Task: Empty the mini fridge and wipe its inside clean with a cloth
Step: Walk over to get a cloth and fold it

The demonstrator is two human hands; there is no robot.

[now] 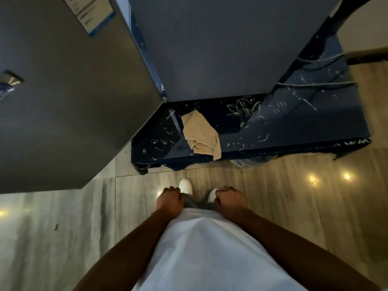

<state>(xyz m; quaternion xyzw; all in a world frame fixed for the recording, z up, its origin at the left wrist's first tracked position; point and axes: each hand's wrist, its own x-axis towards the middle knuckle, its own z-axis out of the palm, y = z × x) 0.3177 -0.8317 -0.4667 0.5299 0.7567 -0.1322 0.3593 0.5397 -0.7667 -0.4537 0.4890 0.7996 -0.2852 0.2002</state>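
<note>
Mini fridge (210, 45) stood dead ahead on a low stand draped in a dark blue patterned cover (294, 131), its grey door (69, 95) swung wide out to the left with a label near the top, though the inside was not visible from this angle. And there was the cloth (200, 134), a beige rag lying crumpled on the cover just in front of the fridge, one corner drooping over the front edge. It looked soft, light and limp, no stiffness at all, so my call was to pinch it at the bunched folds in the middle, where there was bulk to catch. Both hands were low by the hem of the white shirt, well apart from the cloth: left hand (170, 201) with fingers curled in, holding nothing visible, and right hand (230, 201) likewise curled and empty. White shoes (185, 185) pointed toward the stand on the glossy wood-look floor (294, 196).
</note>
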